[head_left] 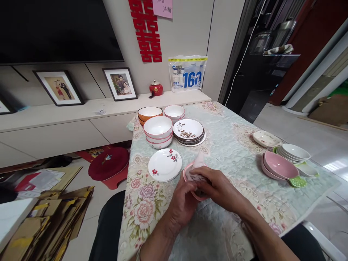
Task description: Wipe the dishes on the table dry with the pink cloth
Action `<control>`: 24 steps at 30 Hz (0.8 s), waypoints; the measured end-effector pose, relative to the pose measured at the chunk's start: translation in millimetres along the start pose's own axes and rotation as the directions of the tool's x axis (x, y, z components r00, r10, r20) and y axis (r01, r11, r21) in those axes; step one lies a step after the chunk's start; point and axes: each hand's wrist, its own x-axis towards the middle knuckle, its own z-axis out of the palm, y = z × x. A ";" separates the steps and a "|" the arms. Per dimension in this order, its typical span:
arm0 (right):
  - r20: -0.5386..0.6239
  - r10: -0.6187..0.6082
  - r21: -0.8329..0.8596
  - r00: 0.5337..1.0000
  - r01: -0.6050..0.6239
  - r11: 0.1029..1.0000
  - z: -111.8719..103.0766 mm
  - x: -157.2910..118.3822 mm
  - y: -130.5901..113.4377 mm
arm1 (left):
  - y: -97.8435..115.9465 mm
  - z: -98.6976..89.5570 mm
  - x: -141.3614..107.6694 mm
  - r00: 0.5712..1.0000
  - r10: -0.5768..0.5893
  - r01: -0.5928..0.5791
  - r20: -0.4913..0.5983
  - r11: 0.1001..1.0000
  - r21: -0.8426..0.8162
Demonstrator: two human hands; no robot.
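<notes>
Near the front of the table, my left hand point(183, 203) is wrapped round a small pink-rimmed dish point(200, 197). My right hand point(214, 183) pinches a pale cloth point(199, 167) and presses it into the dish; the fingers cover much of both. Just left of the dish lies a white plate with red flowers point(165, 164). Behind it are stacked red-rimmed bowls point(158, 127) and a stack of brown-rimmed plates point(188, 129). Orange bowls point(150, 112) and another pair of white bowls point(174, 111) stand farther back.
At the table's right are pink dishes point(280, 165), stacked white dishes point(295, 151) and a patterned oblong dish point(266, 138). A red stool point(110, 163) and flattened cardboard point(54, 221) are on the left. Behind the table, a ledge point(108, 108) holds framed photos, a red jar point(156, 88) and a plastic bag point(187, 74).
</notes>
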 end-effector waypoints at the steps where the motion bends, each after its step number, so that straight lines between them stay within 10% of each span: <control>1: 0.046 -0.014 0.021 0.999 0.014 1.000 -3.1 -0.4 -1.5 | 1.1 0.2 0.9 1.000 -0.011 0.011 0.000 1.000 -0.030; 7: 0.163 0.007 -0.201 0.987 0.026 0.979 -19.5 -9.0 -6.0 | 2.1 3.1 5.6 0.999 -0.037 0.037 0.002 0.997 -0.073; 16: -0.240 0.150 -0.507 0.959 -0.256 0.823 15.0 1.6 -3.4 | -3.9 6.4 2.9 0.999 0.000 -0.003 -0.041 0.997 -0.080; 24: 0.065 -0.121 -0.163 0.991 0.130 0.978 1.8 0.2 -6.9 | -0.5 1.6 6.4 1.000 0.007 -0.009 -0.026 0.998 -0.066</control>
